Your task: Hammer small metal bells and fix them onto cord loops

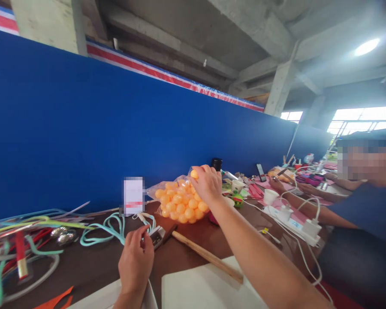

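Note:
My right hand point(207, 184) is closed at the top of a clear plastic bag, its fingers round an orange ping-pong ball point(194, 174). Whether plastic lies between the fingers and that ball, I cannot tell. Many more orange balls fill the bag point(180, 206), which rests on the brown table point(193, 240). My left hand point(137, 253) lies low over the table with loosely bent fingers and no object visible in it. Close to its fingertips are a small grey-and-white object point(157, 236) and a looped pale teal cord point(107, 229).
A wooden stick point(209, 257) lies across white sheets point(196, 287). Tangled coloured strips point(25, 240) and shiny metal balls point(64, 235) are at left. On the right are a power strip point(292, 223), a paper cup point(270, 196) and a seated person point(363, 206). A blue partition point(148, 120) stands behind.

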{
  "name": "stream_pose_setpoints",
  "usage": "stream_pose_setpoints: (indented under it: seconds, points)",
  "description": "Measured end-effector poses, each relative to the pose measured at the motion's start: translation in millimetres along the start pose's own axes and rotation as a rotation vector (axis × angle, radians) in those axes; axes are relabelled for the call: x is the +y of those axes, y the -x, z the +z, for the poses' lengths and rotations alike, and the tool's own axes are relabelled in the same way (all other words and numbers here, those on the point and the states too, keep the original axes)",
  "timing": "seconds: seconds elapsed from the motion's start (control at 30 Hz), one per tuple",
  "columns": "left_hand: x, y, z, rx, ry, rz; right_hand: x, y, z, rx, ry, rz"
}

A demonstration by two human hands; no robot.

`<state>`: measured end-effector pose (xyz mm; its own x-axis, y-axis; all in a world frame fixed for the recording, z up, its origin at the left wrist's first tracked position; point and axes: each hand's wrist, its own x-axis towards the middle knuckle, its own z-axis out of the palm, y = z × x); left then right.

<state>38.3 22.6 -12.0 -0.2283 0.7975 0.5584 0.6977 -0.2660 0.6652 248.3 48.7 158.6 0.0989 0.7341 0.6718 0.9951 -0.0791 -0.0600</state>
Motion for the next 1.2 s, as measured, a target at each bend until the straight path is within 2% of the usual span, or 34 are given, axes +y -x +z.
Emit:
stream_pose_setpoints:
  seconds: [0.07, 0.13, 0.2, 0.27, 0.37, 0.5, 0.6, 0.7, 0.8, 0.87, 1.07, 1.2]
  points:
    - [1.0, 0.3, -1.3, 0.004, 0.036, -0.003, -10.6, 14.3, 4.3, 0.079, -0.121, 0.015]
    - [1.6, 0.7, -2.3, -0.003, 0.118, 0.007, -25.4, 30.4, 15.4, 0.073, -0.298, 0.011]
    - [3.0, 1.4, -3.7, -0.052, 0.26, -0.036, -42.9, 49.2, 31.1, -0.066, -0.44, -0.048]
    - [6.1, 2.4, -6.0, -0.151, 0.402, -0.139, -59.6, 69.1, 46.4, -0.22, -0.516, -0.184]
    - [11.6, 3.0, -9.8, -0.22, 0.6, -0.239, -75.9, 93.4, 58.5, -0.318, -0.59, -0.31]
    - [13.7, 0.1, -11.1, -0.322, 0.753, -0.262, -78.9, 108.2, 54.0, -0.333, -0.665, -0.343]
    - [10.9, -2.6, -10.1, -0.346, 0.657, -0.283, -75.6, 113.2, 46.6, -0.359, -0.694, -0.375]
    - [7.5, -2.8, -9.3, -0.332, 0.566, -0.249, -68.8, 117.9, 41.6, -0.384, -0.664, -0.363]
    - [5.9, -0.4, -9.5, -0.23, 0.459, -0.213, -52.1, 120.5, 39.8, -0.383, -0.566, -0.288]
    - [6.2, 1.7, -10.3, -0.165, 0.386, -0.198, -32.6, 119.0, 39.8, -0.38, -0.457, -0.138]
    - [9.7, 3.8, -11.7, -0.117, 0.317, -0.191, 58.0, 86.9, 36.5, -0.374, -0.294, 0.124]
    - [8.8, 2.6, -10.4, -0.102, 0.329, -0.2, 107.1, 55.7, 32.3, -0.463, -0.18, 0.256]
